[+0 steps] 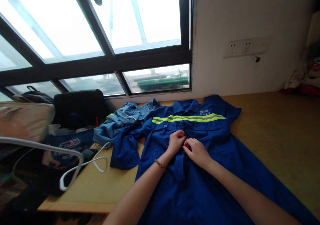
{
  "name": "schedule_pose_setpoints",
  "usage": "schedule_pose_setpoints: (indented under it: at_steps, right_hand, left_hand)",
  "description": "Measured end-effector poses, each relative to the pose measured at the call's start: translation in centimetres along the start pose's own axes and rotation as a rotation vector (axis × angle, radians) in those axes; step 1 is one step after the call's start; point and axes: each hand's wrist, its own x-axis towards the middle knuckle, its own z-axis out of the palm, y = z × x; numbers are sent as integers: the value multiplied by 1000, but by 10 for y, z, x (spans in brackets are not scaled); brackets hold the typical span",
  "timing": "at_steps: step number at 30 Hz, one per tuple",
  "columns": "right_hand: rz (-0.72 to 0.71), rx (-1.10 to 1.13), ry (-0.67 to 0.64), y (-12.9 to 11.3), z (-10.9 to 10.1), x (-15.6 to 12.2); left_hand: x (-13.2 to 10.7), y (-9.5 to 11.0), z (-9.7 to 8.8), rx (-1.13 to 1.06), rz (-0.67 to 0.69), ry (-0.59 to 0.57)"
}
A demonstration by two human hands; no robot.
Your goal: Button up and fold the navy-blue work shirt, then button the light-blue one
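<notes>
A blue work jacket (212, 145) lies front up on the wooden table, its collar toward the wall and a yellow-green reflective stripe across the chest. Over the middle of its front, my left hand (176, 141) is closed with the fingertips pinched on the placket. Close beside it, my right hand (196, 150) also pinches at the front edge of the same jacket. The fingers hide whatever small part lies between them. Below the hands the front opening hangs loose in folds. A beaded bracelet (160, 165) circles my left wrist.
A crumpled lighter blue garment (112, 125) lies against the jacket's left sleeve side. A white cable (98, 161) loops over the table's left edge (75, 205). Bags (80, 108) are piled at left under the window. Sockets (240, 47) sit on the wall.
</notes>
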Motion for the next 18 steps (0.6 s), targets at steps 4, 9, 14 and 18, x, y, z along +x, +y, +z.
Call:
schedule_pose_setpoints:
  at_steps: [4,9,14,18]
  right_hand:
    - [14,-211,-55,-18,-4,-9]
    - [202,-344,-200,-30,-14,-22]
    - [131,-261,-165,-48,-23,-69]
    - [51,-76,-114,-48,-19,-115]
  left_hand:
    - [28,-5,-1,30,29,16]
    - [60,-4,-7,-34,4,2]
    - [66,-3,-7,-104,-38,-6]
    - [58,-5,-11,-122,-84,-72]
